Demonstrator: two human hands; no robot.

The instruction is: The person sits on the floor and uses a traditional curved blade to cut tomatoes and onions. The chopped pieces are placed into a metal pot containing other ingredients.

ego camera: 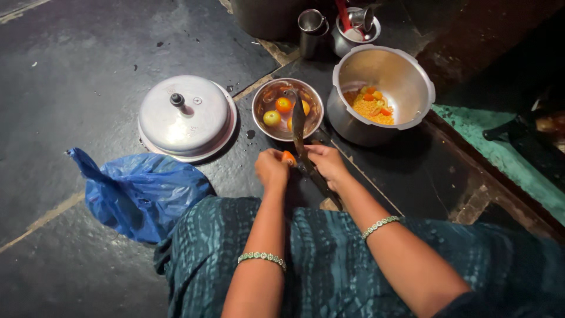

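Both bare forearms reach forward from the near edge and converge at the middle. The left hand (271, 168) is curled, fingers bent inward and pinched shut, knuckles up. The right hand (327, 162) sits just beside it, to its right, fingers folded closed, thumb pointing left. Each wrist wears a thin beaded green-and-silver bracelet (262, 258), sitting partway up the forearm.
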